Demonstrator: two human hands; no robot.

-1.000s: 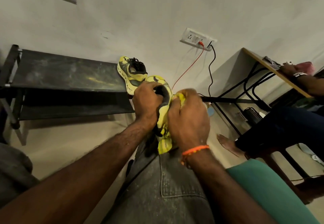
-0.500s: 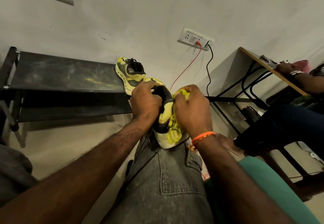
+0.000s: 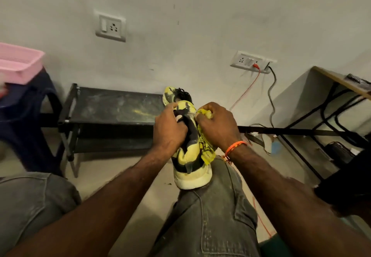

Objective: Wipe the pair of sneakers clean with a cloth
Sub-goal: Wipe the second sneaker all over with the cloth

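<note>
The sneaker being cleaned (image 3: pixel 190 156) stands heel-down on the person's right knee (image 3: pixel 210 206), toe pointing away toward the wall, so the thigh acts as a steady prop while both hands work. The left hand (image 3: pixel 170 128) curls round the left side of the upper, fingers hooked over the dark collar and tongue, seemingly to brace the shoe against the rubbing. The right hand (image 3: pixel 215 125) is closed tightly round a bunched yellow cloth (image 3: pixel 206 150), pressing it against the shoe's right flank; a tail of the cloth hangs below the wrist, close to an orange thread bracelet (image 3: pixel 233 147). The shoe is pale yellow with dark panels, a soft padded upper over a thick, rounded, off-white foam sole that looks scuffed and dull. The cloth is thin, crumpled and marked with dark lines, and probably conforms easily to the curves. The second sneaker (image 3: pixel 172 95) lies just beyond the hands on the right end of a black metal shoe rack (image 3: pixel 112 108), whose shelf is dusty and streaked; parked there it stays within reach for its turn. Far left, a pink plastic basket (image 3: pixel 20 63) sits on a dark blue stool (image 3: pixel 30 120).
</note>
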